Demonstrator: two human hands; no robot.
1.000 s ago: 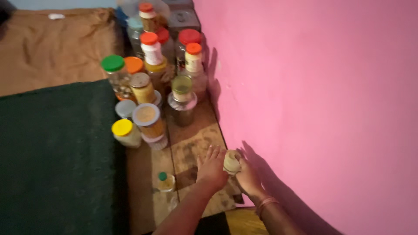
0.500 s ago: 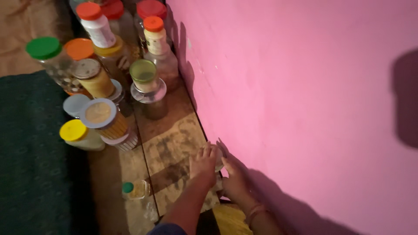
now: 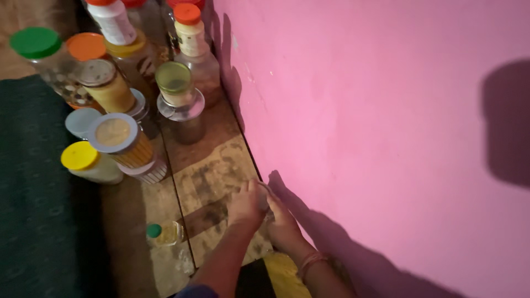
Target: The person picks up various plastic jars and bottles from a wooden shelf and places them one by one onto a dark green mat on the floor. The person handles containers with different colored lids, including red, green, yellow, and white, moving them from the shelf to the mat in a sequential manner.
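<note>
Low against the pink wall (image 3: 359,110), my left hand (image 3: 246,203) and my right hand (image 3: 281,222) are cupped together around a small pale jar (image 3: 266,197). Only a sliver of the jar shows between my fingers. Both hands rest just above the stained floor tile (image 3: 212,171). My right wrist wears a bangle (image 3: 309,259).
A small green-capped bottle (image 3: 158,233) lies on the floor left of my arms. Several jars crowd the far left: a yellow-lidded jar (image 3: 84,161), a clear-lidded jar (image 3: 117,137), a stacked green-rimmed jar (image 3: 178,91), and an orange-capped bottle (image 3: 191,30). A dark green mat (image 3: 33,193) covers the left.
The view has moved closer and rightwards, so the jars shifted left. My hands have closed more tightly around the small jar, which now shows far less than a second ago.
</note>
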